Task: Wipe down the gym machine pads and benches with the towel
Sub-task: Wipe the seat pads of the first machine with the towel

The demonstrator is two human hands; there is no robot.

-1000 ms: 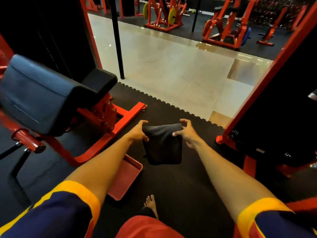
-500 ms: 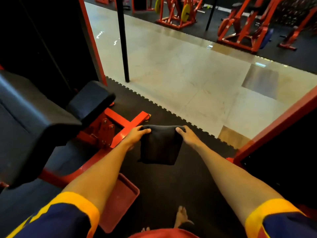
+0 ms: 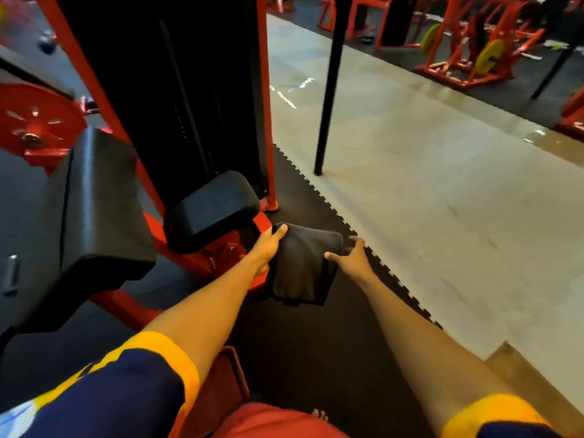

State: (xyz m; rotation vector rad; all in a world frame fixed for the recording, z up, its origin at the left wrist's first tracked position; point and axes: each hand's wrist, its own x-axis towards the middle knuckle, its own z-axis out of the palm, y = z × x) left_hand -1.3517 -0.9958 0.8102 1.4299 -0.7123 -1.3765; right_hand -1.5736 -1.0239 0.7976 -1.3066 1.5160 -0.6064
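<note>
While both hands hold the folded towel [image 3: 303, 263] in the air beside the small pad [image 3: 211, 210], the left hand [image 3: 268, 248] grips firmly; the right hand [image 3: 350, 259] only pinches its edge, so the fold could slip open.

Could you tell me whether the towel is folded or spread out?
Folded: the towel is a compact rectangle with layered bottom edges.

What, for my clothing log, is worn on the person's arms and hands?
Short navy sleeves with yellow-orange cuffs, left sleeve and right sleeve alike. Forearms are uncovered. The left hand and right hand are bare: no gloves, watch or rings visible.
</note>
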